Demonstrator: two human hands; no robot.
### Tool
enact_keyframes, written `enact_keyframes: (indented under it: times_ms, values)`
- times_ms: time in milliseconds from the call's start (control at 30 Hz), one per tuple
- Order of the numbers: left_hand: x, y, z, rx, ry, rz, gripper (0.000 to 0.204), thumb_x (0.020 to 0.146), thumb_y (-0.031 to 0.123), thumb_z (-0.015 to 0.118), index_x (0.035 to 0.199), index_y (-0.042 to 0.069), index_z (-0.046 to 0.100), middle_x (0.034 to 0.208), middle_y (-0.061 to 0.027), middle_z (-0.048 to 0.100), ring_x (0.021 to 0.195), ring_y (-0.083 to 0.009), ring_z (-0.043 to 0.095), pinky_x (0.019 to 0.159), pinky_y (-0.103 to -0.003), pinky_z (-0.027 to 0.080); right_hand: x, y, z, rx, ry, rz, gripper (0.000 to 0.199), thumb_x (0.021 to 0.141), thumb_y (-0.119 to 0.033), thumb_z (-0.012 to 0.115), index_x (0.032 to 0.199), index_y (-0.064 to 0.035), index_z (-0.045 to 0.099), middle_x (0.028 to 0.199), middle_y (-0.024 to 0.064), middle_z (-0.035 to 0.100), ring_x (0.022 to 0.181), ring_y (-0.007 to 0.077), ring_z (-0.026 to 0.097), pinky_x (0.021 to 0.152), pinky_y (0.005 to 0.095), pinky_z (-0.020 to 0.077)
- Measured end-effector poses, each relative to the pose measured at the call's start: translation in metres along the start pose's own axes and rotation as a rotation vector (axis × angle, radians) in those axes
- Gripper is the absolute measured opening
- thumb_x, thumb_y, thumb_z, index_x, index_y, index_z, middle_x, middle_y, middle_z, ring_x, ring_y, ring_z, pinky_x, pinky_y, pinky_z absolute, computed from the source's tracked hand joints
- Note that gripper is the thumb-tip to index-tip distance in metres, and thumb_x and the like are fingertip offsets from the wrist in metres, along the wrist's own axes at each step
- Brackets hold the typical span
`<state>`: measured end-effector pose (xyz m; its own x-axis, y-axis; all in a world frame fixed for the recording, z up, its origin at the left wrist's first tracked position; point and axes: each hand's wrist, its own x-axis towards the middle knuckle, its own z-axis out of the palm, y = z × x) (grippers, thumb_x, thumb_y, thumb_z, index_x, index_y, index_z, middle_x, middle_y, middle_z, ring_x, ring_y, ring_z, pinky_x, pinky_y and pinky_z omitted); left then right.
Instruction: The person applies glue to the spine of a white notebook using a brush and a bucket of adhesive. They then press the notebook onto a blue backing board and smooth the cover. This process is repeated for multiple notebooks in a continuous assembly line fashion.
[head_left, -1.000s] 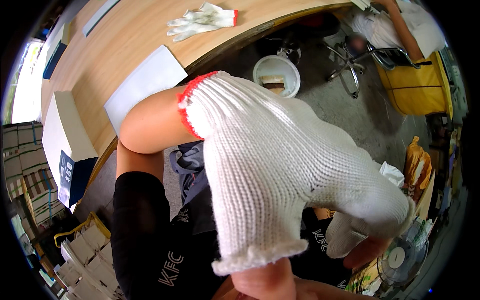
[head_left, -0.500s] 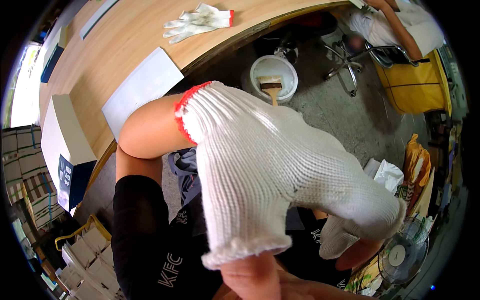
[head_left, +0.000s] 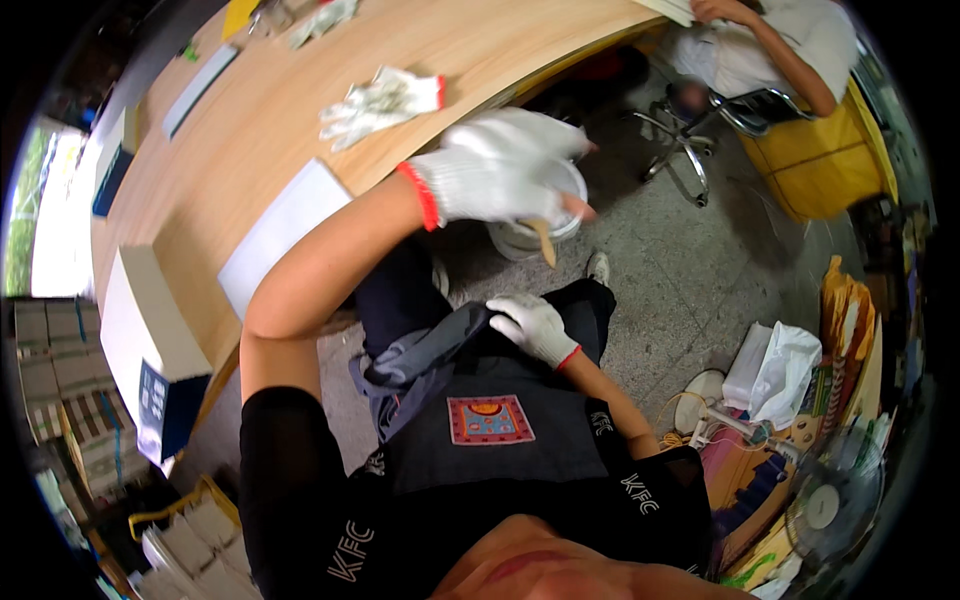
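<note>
My left hand [head_left: 505, 165], in a white knit glove with a red cuff, reaches over a white bucket [head_left: 515, 243] beside the table. It is blurred, but bare fingertips show apart at the glove's end. Beneath it, the wooden handle of a brush [head_left: 545, 242] juts over the bucket's rim; the brush's head is hidden. My right hand [head_left: 532, 326], in a matching glove, rests on dark grey cloth [head_left: 430, 345] across my lap, with thumb and fingers apart. More white gloves [head_left: 380, 105] lie on the wooden table, near a white sheet [head_left: 285, 235].
Thick white blocks with dark ends [head_left: 150, 335] stand along the table's left side. A person in white [head_left: 760, 60] sits at the far right by a yellow container [head_left: 825, 160]. A fan [head_left: 830, 505] and white bags [head_left: 785, 375] are at lower right.
My left hand has moved away from close before the camera to above the bucket. My right hand has dropped from beside it to my lap. My view has shifted slightly.
</note>
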<state>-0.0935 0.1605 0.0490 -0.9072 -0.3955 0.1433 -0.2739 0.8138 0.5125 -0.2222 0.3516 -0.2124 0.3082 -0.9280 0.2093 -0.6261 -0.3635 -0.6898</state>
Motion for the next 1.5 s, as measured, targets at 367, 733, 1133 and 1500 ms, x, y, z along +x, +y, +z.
enact_keyframes:
  times_ms: [367, 733, 1133, 1500]
  values:
    - [-0.047, -0.167, -0.005, 0.557, -0.002, -0.595, 0.061, 0.093, 0.044, 0.056, 0.142, 0.011, 0.043, 0.143, -0.0162, 0.045, 0.134, -0.0385, 0.039, 0.109, -0.050, 0.032, 0.004, 0.025, -0.013, 0.003, -0.020, 0.108, 0.033, 0.089, -0.035, 0.063, 0.113, -0.0119, 0.065, 0.107, 0.0124, 0.068, 0.099, 0.0312, 0.064, 0.088, 0.0413, 0.0502]
    - [0.124, -0.268, -0.006, -0.050, 0.442, -0.544, 0.069, 0.096, 0.049, 0.053, 0.150, 0.012, 0.032, 0.148, -0.0193, 0.043, 0.134, -0.0371, 0.044, 0.107, -0.040, 0.038, 0.141, 0.173, -0.204, 0.326, 0.479, 0.404, 0.044, 0.095, -0.039, 0.060, 0.129, -0.0124, 0.061, 0.127, 0.0073, 0.064, 0.119, 0.0210, 0.060, 0.103, 0.0319, 0.0438]
    - [0.314, -0.488, -0.015, 0.024, 0.968, -0.341, 0.085, 0.091, 0.072, 0.035, 0.149, 0.011, 0.038, 0.147, -0.0196, 0.045, 0.135, -0.0356, 0.043, 0.108, -0.038, 0.035, 0.371, 0.393, -0.390, 0.441, 1.020, 0.356, 0.059, 0.097, -0.051, 0.050, 0.134, -0.0049, 0.052, 0.124, 0.0060, 0.061, 0.110, 0.0188, 0.057, 0.098, 0.0305, 0.0429]
    - [0.389, -0.490, -0.058, -1.202, 1.006, -0.402, 0.084, 0.096, 0.069, 0.027, 0.144, 0.001, 0.035, 0.148, -0.0203, 0.038, 0.136, -0.0361, 0.036, 0.117, -0.044, 0.023, 0.435, 0.456, -0.426, 1.135, 1.095, -0.241, 0.050, 0.102, -0.045, 0.041, 0.134, -0.0069, 0.050, 0.124, 0.0072, 0.060, 0.112, 0.0220, 0.059, 0.094, 0.0329, 0.0495]
